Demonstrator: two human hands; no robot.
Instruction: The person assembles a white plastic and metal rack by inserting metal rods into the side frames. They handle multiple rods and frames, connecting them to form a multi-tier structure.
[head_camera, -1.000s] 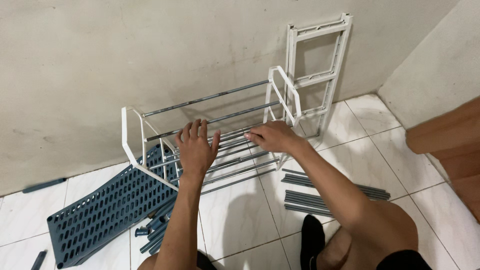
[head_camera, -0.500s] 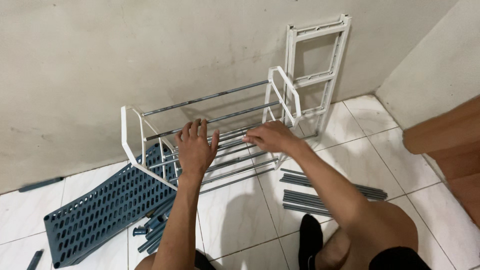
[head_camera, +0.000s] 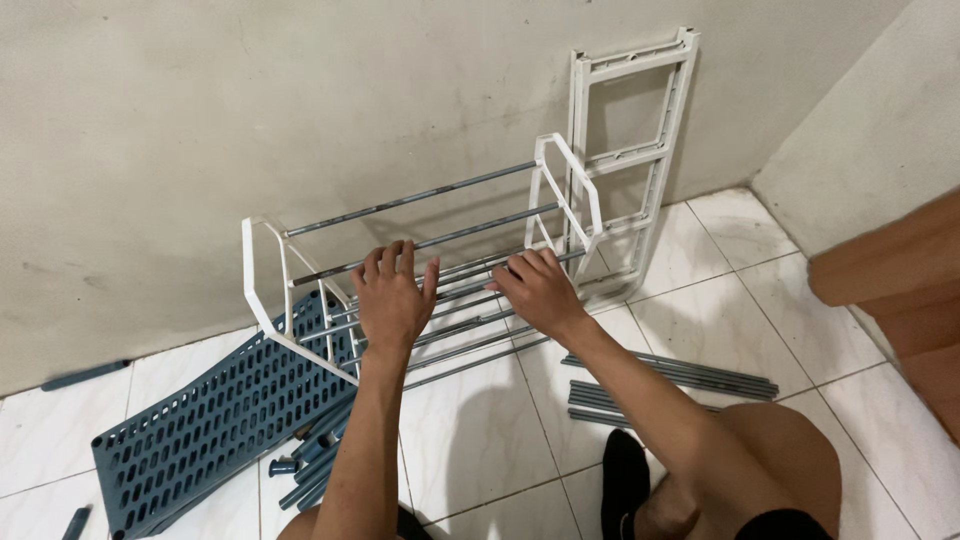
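Observation:
A partly built rack stands on the tiled floor against the wall: two white plastic side frames, left (head_camera: 262, 290) and right (head_camera: 566, 195), joined by several grey metal rods (head_camera: 420, 196). My left hand (head_camera: 392, 296) lies flat with fingers spread on the lower rods near the middle. My right hand (head_camera: 538, 288) rests on the same rods further right, fingers curled over one of them. Both forearms reach in from below.
A taller white side frame (head_camera: 628, 150) leans on the wall behind the rack. A blue perforated shelf panel (head_camera: 200, 430) lies at the left with blue tubes (head_camera: 315, 455) beside it. Loose grey rods (head_camera: 665, 375) lie right. A wooden piece (head_camera: 895, 290) stands far right.
My right hand has slid slightly along the rods; my left hand stays in place. The view has barely shifted.

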